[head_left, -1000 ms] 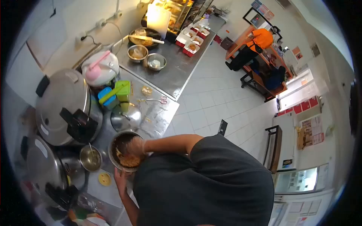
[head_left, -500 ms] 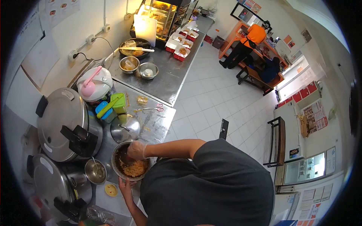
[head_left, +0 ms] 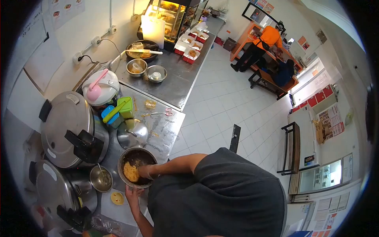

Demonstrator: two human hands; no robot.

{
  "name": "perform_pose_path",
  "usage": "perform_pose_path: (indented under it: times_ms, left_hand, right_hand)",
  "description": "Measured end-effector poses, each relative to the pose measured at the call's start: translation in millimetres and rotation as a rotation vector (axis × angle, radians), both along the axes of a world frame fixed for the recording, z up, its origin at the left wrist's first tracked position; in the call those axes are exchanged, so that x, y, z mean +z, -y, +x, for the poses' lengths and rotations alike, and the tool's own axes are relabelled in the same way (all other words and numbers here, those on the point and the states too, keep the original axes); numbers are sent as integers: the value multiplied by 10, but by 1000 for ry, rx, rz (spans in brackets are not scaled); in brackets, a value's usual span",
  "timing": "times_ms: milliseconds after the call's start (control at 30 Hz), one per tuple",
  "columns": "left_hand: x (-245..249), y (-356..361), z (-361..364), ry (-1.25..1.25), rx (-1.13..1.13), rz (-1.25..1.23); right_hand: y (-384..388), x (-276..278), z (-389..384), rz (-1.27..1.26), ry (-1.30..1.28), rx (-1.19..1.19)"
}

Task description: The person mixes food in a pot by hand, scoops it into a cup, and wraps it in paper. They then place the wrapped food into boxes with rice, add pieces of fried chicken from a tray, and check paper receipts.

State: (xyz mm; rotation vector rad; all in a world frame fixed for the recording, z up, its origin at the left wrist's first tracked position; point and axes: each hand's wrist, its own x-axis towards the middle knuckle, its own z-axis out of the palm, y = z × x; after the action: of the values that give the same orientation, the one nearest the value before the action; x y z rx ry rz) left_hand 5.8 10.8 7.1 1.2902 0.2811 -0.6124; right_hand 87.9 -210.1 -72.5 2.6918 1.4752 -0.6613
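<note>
A dark-lined round bowl (head_left: 148, 155) holds a lump of orange-yellow food (head_left: 130, 172), gathered toward its left side. My right hand (head_left: 145, 172), in a clear glove, reaches into the bowl against the lump's right side; its fingers are blurred and partly hidden. My bare left hand (head_left: 133, 191) grips the bowl's lower rim. Beside the bowl, a small metal bowl (head_left: 101, 178) contains a spoon. A domed metal lid (head_left: 132, 134) lies just above the food bowl, and a small yellow dish (head_left: 117, 198) sits below left.
Two large lidded pots (head_left: 65, 128) stand at left. Blue and green containers (head_left: 125, 108), a white cooker (head_left: 102, 89) and scissors (head_left: 162, 113) are on the counter. Farther back are a pan (head_left: 142, 51) and food boxes (head_left: 191, 55). A person in orange (head_left: 269, 37) stands across the room.
My right hand has moved down and right within the bowl. The food, spread along the bottom before, now forms a lump at the left. My left hand still holds the rim.
</note>
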Motion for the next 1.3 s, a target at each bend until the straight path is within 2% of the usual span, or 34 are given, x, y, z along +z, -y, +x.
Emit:
perform_pose_path:
  times_ms: [33, 67, 133, 200, 233, 300, 333, 433, 600, 633, 733, 800, 833, 867, 933, 967, 1000, 1033, 1067, 1100, 1133, 1167, 1233, 1300]
  left_hand:
    - [10, -3, 1, -7, -14, 8]
    - [25, 3, 2, 2, -10, -10]
    - [46, 14, 3, 19, 1, -46]
    - [-21, 28, -14, 47, 29, -50]
    - [-45, 30, -18, 61, 44, -52]
    - [-11, 26, -19, 45, 36, -18]
    - [11, 37, -12, 39, 30, -2]
    - [65, 14, -5, -11, -14, 36]
    - [51, -9, -1, 19, -1, -43]
    - [41, 17, 1, 18, 3, -47]
    - [54, 46, -19, 42, 19, -26]
    - [-5, 38, -7, 26, -6, -36]
    - [10, 6, 0, 18, -17, -36]
    - [27, -30, -3, 33, -13, -16]
    - [171, 75, 24, 51, 11, 23]
    - [296, 155, 69, 93, -24, 55]
    - [404, 138, 80, 107, -36, 109]
    - [89, -9, 59, 65, -112, 212]
    - [-102, -42, 30, 107, -40, 77]
    - [-31, -35, 14, 163, -27, 89]
    - [14, -41, 34, 270, -108, 225]
    - [187, -37, 61, 95, -82, 99]
    - [142, 30, 41, 101, 23, -38]
    - [95, 32, 14, 88, 39, -41]
  right_hand:
    - [13, 200, 37, -117, 125, 150]
    - [44, 288, 58, -106, 59, 119]
    - [145, 487, 127, 110, -283, -164]
    - [192, 687, 216, 274, -471, -331]
    - [204, 846, 240, 284, -450, -367]
    - [186, 1362, 223, 150, -211, -365]
    - [193, 1449, 227, 82, -89, -364]
    - [221, 1238, 183, 113, -151, -491]
    - [47, 1027, 164, 414, 102, -329]
    - [65, 1195, 186, 468, 161, -296]
    - [220, 1948, 122, 407, 6, -413]
    - [335, 1481, 133, 170, -130, -449]
    - [326, 1437, 142, 55, -199, -462]
    - [290, 1394, 130, 33, -146, -504]
    - [349, 1249, 113, 293, 82, -399]
    - [301, 1388, 129, 184, -31, -577]
    - [329, 1452, 222, 139, -42, -381]
    - [421, 1467, 188, 202, -104, -388]
    - [475, 187, 152, -114, -46, -278]
    - [407, 867, 164, -54, -24, -282]
    - [370, 796, 148, -110, 72, -354]
    - [405, 892, 182, -59, 187, -291]
    - [361, 1130, 330, -55, 63, -437]
    - [371, 1067, 380, -37, 80, -455]
